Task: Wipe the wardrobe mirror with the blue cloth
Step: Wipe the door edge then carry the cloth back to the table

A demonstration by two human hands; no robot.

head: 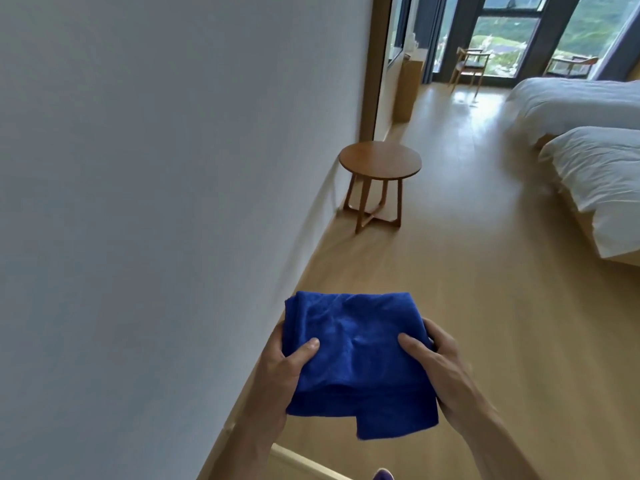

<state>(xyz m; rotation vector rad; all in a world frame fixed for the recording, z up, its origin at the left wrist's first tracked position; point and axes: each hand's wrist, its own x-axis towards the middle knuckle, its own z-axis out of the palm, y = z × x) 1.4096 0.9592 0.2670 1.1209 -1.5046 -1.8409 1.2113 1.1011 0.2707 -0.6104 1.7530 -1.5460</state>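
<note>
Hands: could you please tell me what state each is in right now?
Left hand: grips the blue cloth.
Right hand: grips the same cloth.

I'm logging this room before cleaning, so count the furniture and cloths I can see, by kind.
cloth: 1
table: 1
chairs: 2
beds: 2
cabinet: 1
Total: 7

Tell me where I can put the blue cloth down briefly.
The round table beside the wall has a bare top. The floor between that wall and the beds is open too. Furniture crowds only the far end, by the chairs.
</note>
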